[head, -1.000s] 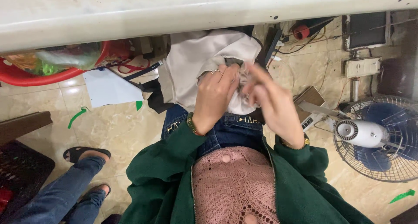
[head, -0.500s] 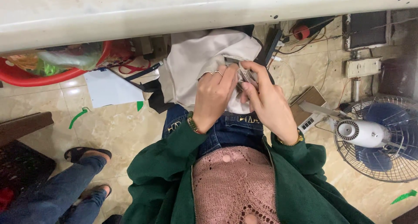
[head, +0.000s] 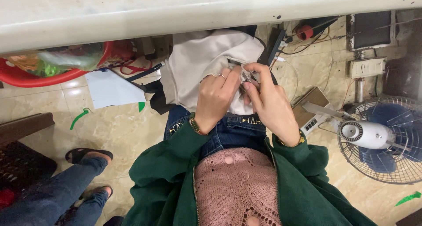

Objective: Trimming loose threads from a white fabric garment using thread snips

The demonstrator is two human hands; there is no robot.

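A cream-white piece of cloth (head: 198,63) lies over my lap, below the edge of a white table (head: 132,15). My left hand (head: 215,96), with rings and a beaded bracelet, pinches the cloth near its right edge. My right hand (head: 270,101) is closed on a small metal tool (head: 249,75), held against the same spot of cloth. Both hands touch each other over the fabric. What the tool is exactly stays unclear.
A floor fan (head: 382,138) stands at the right. Another person's legs in jeans and sandals (head: 66,182) are at the lower left. A red basin (head: 52,70), a white sheet of paper (head: 110,87), cables and a power strip (head: 314,122) lie on the tiled floor.
My right hand has come in from the right and closed up against my left hand on the cloth. The left hand has barely moved.
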